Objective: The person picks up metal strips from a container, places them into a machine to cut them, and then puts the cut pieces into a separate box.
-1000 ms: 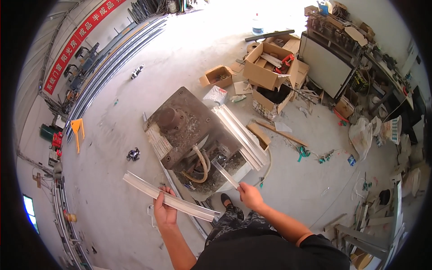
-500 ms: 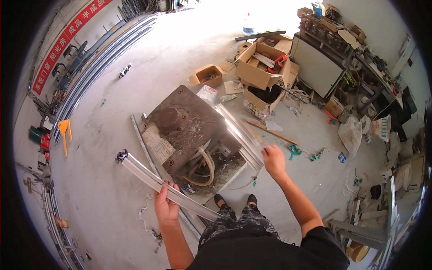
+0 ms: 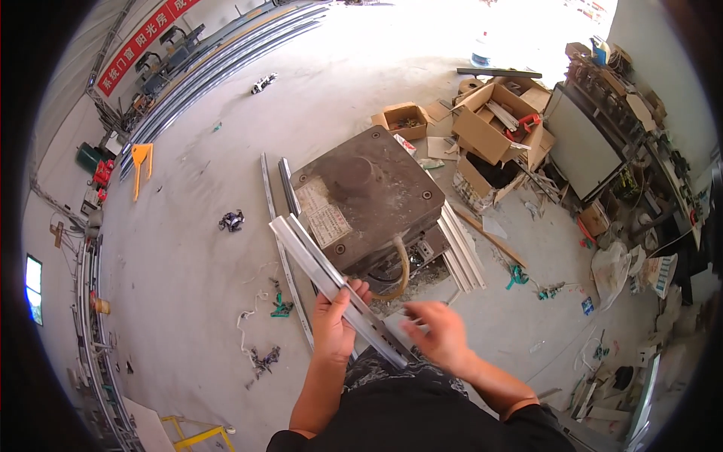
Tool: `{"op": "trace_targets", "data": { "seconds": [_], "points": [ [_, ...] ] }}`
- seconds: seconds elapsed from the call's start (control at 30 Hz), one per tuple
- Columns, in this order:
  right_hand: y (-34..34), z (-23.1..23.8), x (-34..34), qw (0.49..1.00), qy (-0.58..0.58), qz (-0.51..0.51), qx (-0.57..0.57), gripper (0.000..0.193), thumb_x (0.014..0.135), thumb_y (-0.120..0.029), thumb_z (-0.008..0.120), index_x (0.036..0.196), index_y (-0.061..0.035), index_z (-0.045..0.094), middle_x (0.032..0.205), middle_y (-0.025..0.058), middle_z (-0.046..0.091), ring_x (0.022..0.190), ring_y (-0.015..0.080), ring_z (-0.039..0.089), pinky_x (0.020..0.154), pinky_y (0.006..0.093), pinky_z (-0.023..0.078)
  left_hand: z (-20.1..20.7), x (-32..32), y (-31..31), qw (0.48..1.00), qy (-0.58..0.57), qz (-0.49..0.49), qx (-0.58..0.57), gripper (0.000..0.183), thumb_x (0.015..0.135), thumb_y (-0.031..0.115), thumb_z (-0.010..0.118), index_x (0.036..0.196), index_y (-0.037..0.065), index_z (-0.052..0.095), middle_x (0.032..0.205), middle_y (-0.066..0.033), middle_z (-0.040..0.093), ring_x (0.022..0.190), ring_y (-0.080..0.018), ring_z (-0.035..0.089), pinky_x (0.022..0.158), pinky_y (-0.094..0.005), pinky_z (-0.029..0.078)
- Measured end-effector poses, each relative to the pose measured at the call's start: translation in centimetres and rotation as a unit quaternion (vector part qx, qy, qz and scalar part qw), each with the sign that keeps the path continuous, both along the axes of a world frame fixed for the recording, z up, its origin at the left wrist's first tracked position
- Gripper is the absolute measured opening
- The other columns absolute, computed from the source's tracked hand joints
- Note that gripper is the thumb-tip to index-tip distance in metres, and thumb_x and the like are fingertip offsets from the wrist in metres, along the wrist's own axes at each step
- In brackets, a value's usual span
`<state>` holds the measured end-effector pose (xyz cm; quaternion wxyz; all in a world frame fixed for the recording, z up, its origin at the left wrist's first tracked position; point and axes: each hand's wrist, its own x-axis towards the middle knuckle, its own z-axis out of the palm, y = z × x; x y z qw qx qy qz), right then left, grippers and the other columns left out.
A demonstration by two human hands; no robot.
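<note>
My left hand is closed around a long silver metal profile, which slants from beside the machine down to my lap. My right hand, slightly blurred, is just right of the profile's near end, fingers partly curled and apart; nothing shows in it. In front of me stands a heavy, dusty brown machine block with a round boss, a paper label and a bent hose. Several pale profiles lie along its right side. Another thin metal strip is at its left.
Open cardboard boxes and scraps lie beyond the machine to the right. A cluttered bench runs along the right wall. Long profiles lie at the far left, near a yellow stand. A dark tangled clump lies on the floor.
The view has shifted. My right hand has moved left from the pale profiles beside the machine to near the held profile. The held profile's far end has swung right, closer to the machine.
</note>
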<state>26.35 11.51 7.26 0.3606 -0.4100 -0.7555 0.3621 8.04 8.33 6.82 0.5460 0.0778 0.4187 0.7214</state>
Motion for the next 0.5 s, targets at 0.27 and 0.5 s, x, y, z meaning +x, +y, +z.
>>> {"op": "trace_targets", "data": {
  "seconds": [0.27,0.5],
  "points": [
    [-2.2,-5.1,1.5,0.996,0.052,-0.007,-0.069,0.009,0.082,-0.009,0.060,0.089,-0.0040,0.061,0.072,0.0120,0.061,0.064,0.0293,0.059,0.057,0.0362,0.047,0.6,0.3,-0.6,0.998,0.057,0.032,-0.007,0.023,0.091,0.015,0.052,0.113,0.007,0.048,0.105,-0.0156,0.061,0.105,-0.0311,0.057,0.091,-0.0455,0.047],
    [-6.9,-10.9,13.9,0.973,-0.163,-0.057,-0.155,0.016,0.083,-0.022,0.060,0.077,-0.0074,0.058,0.064,0.0133,0.057,0.058,0.0337,0.056,0.050,0.0414,0.044,0.4,-5.7,-2.9,0.982,0.105,0.154,-0.015,0.018,0.091,0.016,0.052,0.108,0.009,0.051,0.083,-0.0036,0.057,0.073,-0.0135,0.053,0.061,-0.0242,0.044]
  ]
}}
